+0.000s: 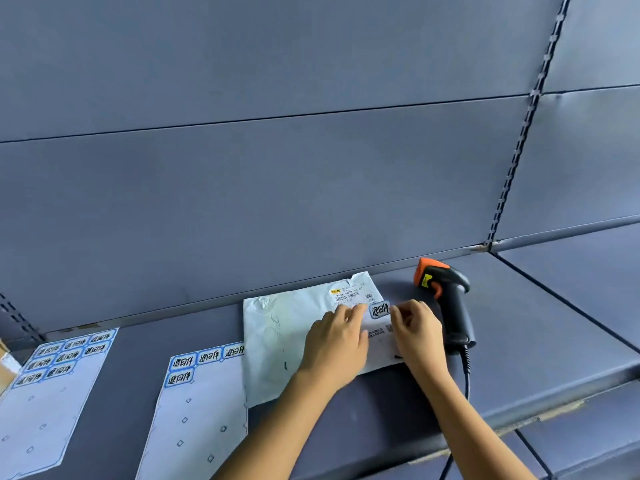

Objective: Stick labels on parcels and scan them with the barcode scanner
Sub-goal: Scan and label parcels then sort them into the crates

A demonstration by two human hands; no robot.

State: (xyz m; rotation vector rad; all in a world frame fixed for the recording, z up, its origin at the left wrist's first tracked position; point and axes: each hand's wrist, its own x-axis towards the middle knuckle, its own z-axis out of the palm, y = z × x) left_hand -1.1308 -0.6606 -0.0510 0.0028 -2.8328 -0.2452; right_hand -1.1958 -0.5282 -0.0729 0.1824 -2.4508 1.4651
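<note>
Sticking step: your L hand (337,342) flat on parcel (277,334), R hand (415,329) pinches label (380,310) edge; label's on parcel's far-right part. Next, prob: press it flat, then grab scanner (450,306) — just right of parcel.

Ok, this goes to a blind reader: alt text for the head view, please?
Left hand and right hand hold a small label on a pale parcel on a grey shelf. A barcode scanner lies to its right, two label sheets to its left.
</note>
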